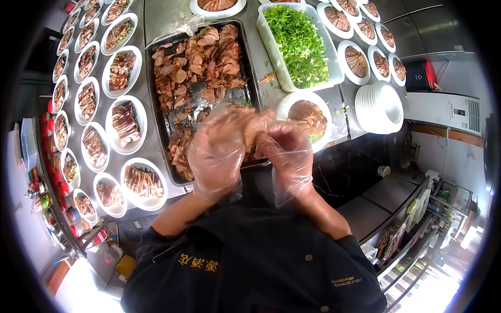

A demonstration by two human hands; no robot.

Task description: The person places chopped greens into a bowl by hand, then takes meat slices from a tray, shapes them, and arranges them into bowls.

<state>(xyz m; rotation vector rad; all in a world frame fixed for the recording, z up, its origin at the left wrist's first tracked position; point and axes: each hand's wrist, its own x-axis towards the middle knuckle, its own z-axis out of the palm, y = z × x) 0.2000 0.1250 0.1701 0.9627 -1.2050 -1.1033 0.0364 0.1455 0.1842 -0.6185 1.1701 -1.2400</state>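
In clear plastic gloves, both hands meet over the near edge of a black tray (201, 180) of sliced cooked meat (201, 57). My left hand (216, 156) is closed around a bunch of meat slices (237, 125), somewhat blurred. The fingers of my right hand (289, 148) pinch the right end of that same bunch. Just beyond my right hand, a white plate (324, 140) carries a round arrangement of meat slices (309, 116) with some green bits at its edge. A translucent tub (334, 65) of chopped green herbs (297, 47) stands behind that plate.
Several oval plates (141, 201) of sliced meat fill the left side of the metal table. More round plates of meat (356, 62) stand at the back right. Stacked white plates (381, 107) sit near the right edge. Crumpled plastic film (180, 27) lies by the tray's far corner.
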